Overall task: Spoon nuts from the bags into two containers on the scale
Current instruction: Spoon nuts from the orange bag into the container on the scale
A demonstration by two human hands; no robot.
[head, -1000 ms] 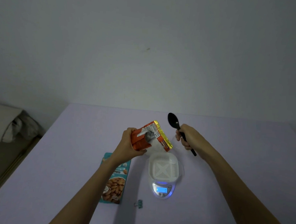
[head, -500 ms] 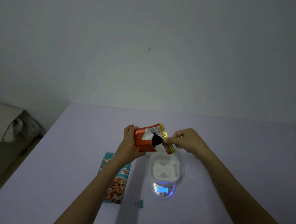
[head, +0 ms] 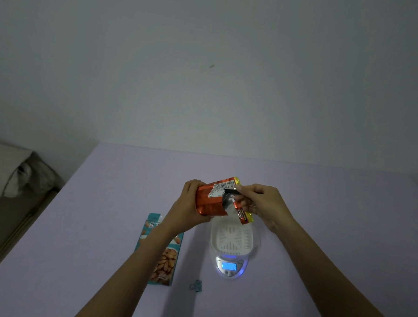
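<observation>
One wide-angle view, worn on the person's head, faces forward and down along both forearms. The left hand and right hand sit near mid-frame, at arm's reach from the lens. The table spreads around and below the hands to the bottom edge. Beyond the hands, the wall fills the upper half.

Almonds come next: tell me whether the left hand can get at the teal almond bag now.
Not yet, probably: the left hand grips the orange bag. The teal almond bag lies flat below that forearm, so only the grip blocks it.
</observation>
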